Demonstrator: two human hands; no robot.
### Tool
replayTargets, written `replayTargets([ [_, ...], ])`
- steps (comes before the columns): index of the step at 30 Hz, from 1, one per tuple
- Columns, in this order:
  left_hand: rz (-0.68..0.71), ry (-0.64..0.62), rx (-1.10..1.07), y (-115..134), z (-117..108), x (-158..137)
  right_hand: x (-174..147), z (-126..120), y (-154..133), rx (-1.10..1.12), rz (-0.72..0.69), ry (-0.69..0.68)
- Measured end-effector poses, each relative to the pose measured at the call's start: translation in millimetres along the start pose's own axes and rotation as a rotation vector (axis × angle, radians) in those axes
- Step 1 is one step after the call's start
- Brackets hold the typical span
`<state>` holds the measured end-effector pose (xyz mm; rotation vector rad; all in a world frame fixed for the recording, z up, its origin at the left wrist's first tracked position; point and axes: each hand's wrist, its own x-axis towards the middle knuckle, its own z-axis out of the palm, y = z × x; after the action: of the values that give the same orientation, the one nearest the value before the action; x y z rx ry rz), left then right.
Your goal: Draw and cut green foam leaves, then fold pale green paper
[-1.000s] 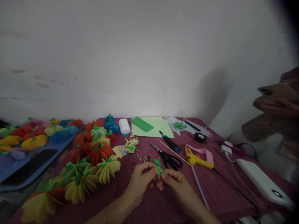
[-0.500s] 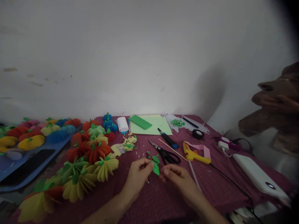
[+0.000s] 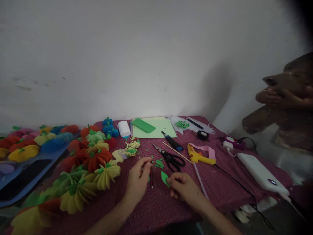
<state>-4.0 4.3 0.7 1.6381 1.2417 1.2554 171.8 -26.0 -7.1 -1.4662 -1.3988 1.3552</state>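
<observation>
My right hand [image 3: 183, 186] pinches a green paper leaf [image 3: 165, 179] between thumb and fingertips, its tip pointing up and left. My left hand [image 3: 138, 178] is loosely curled to the left of it, thumb and index tips slightly apart, with nothing visible held. Beside the left fingertips lies a thin dark red pencil [image 3: 151, 177]. More cut green leaves [image 3: 159, 163] rest on the cloth between the hands, towards the back. Black-handled scissors [image 3: 171, 159] lie partly open just beyond my right hand.
Folded-paper pumpkins [image 3: 97, 156] in several colours crowd the left side. Behind lie a utility knife [image 3: 173, 142], a wooden stick [image 3: 177, 152], and pale green paper sheets [image 3: 161, 130]. A yellow glue gun [image 3: 200, 157] and a white power bank [image 3: 261, 174] are on the right. A person holds a phone [image 3: 285, 81].
The green leaf has passed from my left hand to my right hand. My left hand has drawn away to the left. The camera view has shifted slightly.
</observation>
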Motion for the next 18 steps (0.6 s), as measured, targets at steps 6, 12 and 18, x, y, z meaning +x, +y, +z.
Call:
replayTargets([
  [6, 0.283, -0.024, 0.287, 4.3, -4.7, -3.4, -2.2, -6.0, 13.6, -0.404, -0.11, 0.088],
  [12, 0.286, -0.091, 0.48, 7.9, -25.5, -6.8, 7.3, -4.9, 12.3, -0.503, -0.122, 0.044],
  [18, 0.324, -0.223, 0.661, 0.1, -39.8, -15.5, 18.1, 2.7, 7.9, -0.552, -0.173, 0.036],
])
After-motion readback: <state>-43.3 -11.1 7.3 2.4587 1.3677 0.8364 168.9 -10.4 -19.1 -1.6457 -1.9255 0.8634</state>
